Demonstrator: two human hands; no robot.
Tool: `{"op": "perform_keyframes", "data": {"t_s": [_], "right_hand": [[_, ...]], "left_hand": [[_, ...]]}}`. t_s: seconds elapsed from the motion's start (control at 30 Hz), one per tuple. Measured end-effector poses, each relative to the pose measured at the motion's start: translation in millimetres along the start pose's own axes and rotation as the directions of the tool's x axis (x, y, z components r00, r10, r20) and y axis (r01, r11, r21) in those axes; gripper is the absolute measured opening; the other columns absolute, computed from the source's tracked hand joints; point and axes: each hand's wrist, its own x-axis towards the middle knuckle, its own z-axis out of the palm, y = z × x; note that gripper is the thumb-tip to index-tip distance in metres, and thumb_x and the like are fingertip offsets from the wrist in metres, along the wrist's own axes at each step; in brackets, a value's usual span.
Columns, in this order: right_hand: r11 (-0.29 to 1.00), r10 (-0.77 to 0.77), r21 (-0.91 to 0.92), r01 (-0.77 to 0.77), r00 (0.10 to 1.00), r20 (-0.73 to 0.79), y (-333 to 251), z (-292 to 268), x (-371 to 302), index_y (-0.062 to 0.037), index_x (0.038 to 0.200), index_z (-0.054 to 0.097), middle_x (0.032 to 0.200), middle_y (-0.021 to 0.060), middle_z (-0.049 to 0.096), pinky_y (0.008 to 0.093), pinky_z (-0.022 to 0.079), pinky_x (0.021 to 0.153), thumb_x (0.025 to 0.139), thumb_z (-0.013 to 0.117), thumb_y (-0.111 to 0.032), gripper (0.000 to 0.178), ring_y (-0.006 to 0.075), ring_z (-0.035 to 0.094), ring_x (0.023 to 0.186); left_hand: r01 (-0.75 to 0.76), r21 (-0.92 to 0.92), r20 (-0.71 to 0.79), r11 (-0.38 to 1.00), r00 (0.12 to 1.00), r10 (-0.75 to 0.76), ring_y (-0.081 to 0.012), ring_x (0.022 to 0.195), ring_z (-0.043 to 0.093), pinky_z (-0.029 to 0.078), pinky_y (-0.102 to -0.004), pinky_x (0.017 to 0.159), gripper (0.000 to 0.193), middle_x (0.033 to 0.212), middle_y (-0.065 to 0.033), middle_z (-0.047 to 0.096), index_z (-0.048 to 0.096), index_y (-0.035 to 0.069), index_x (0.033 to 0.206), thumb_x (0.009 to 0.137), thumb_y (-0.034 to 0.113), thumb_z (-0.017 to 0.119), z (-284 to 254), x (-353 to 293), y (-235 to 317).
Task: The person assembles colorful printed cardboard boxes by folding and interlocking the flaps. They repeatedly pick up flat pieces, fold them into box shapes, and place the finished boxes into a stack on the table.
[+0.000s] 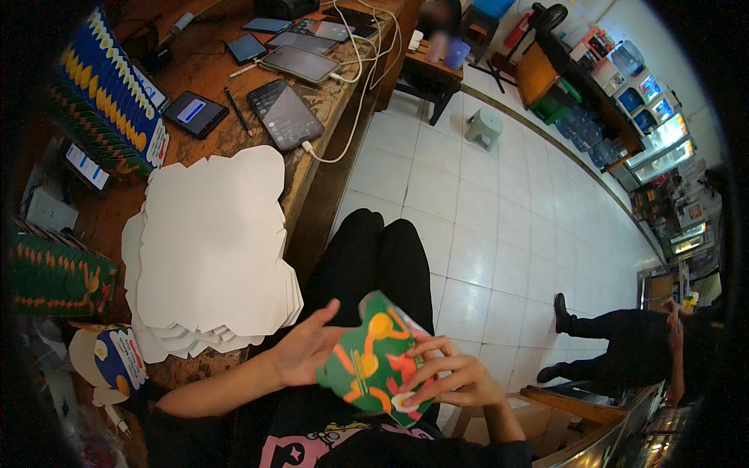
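Observation:
Above my lap I hold a green printed cardboard carton (pixel 367 363), patterned with orange and yellow shapes. My left hand (pixel 308 347) supports its left edge, thumb raised, with the other fingers hidden behind it. Fingers of my right hand (pixel 464 382) bend over its right side and press on the printed face. To the left, a stack of white die-cut cardboard sheets (pixel 214 242) lies on the wooden table, blank sides up. A blue printed carton piece (pixel 117 363) sits by the stack's near corner.
Blue cartons (pixel 113 78) and green cartons (pixel 58 273) stand in rows at the table's left. Several phones, including a black one (pixel 285 113), lie at the far end with white cables (pixel 363 93). A grey stool (pixel 484 129) stands on the tiled floor; another person (pixel 632 343) is at right.

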Motion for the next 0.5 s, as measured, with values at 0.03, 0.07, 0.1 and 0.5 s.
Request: {"op": "perform_keyframes", "data": {"t_s": [0.03, 0.07, 0.1, 0.5], "right_hand": [[0.999, -0.022, 0.028, 0.02, 0.998, 0.059, 2.3, 0.0, -1.7, -0.0157, 0.093, 0.072, 0.106, -0.0012, 0.061, 0.0439, 0.028, 0.1, 0.073, 0.067, -0.013, 0.021, 0.0272, 0.043, 0.115], [0.996, -0.041, 0.079, 0.034, 0.995, 0.086, 6.2, 1.9, -1.7, -0.0167, 0.094, 0.072, 0.105, -0.0023, 0.061, 0.0427, 0.028, 0.098, 0.072, 0.068, -0.019, 0.022, 0.0253, 0.043, 0.114], [0.997, -0.049, 0.069, 0.042, 0.993, 0.106, 9.8, 3.2, -1.1, -0.0167, 0.094, 0.071, 0.105, -0.0029, 0.061, 0.0421, 0.028, 0.097, 0.072, 0.068, -0.021, 0.023, 0.0243, 0.044, 0.113], [0.997, 0.025, 0.075, -0.016, 0.992, -0.124, 5.3, 17.7, -2.4, -0.0078, 0.08, 0.062, 0.101, 0.0039, 0.06, 0.0443, 0.028, 0.101, 0.076, 0.071, -0.018, 0.014, 0.0257, 0.049, 0.112]], "left_hand": [[0.059, 0.032, -0.068, 0.998, 0.996, -0.057, -0.0249, 0.12, 0.044, 0.034, -0.0408, 0.102, 0.08, 0.132, -0.0167, 0.043, 0.032, -0.004, 0.132, 0.087, 0.061, 0.038, 0.2, 0.7, -1.5], [0.042, 0.042, -0.094, 0.998, 0.995, -0.038, -0.0217, 0.113, 0.051, 0.043, -0.0379, 0.095, 0.063, 0.125, -0.0151, 0.049, 0.038, -0.003, 0.127, 0.091, 0.048, 0.044, 1.9, 3.8, -5.6], [0.044, 0.135, -0.088, 0.99, 0.996, -0.032, -0.0203, 0.11, 0.053, 0.045, -0.0359, 0.092, 0.057, 0.122, -0.0142, 0.051, 0.04, -0.002, 0.125, 0.091, 0.043, 0.047, 3.7, 5.4, -9.7], [-0.025, 0.359, -0.302, 0.933, 0.943, 0.141, -0.0179, 0.095, 0.061, 0.055, -0.0335, 0.078, 0.037, 0.109, -0.0107, 0.057, 0.046, 0.0, 0.117, 0.087, 0.017, 0.059, 15.6, 6.9, -27.7]]}}
